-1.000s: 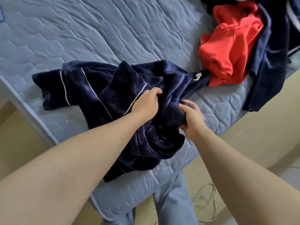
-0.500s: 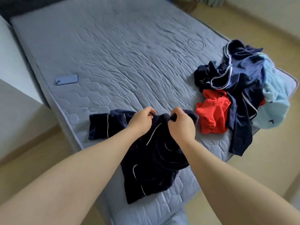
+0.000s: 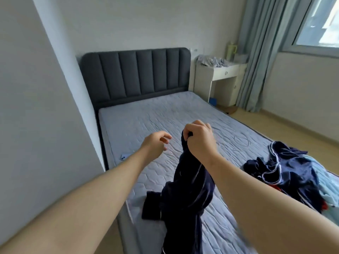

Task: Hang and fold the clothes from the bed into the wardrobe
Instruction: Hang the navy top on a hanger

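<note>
Right hand fingers curled, pinching top edge of navy velvet garment, lifted above bed. Left hand fingers loosely spread, holding nothing.

Left of the white dressing table stood a dark padded headboard; right of it hung blue-grey curtains beside a daylit window.
</note>
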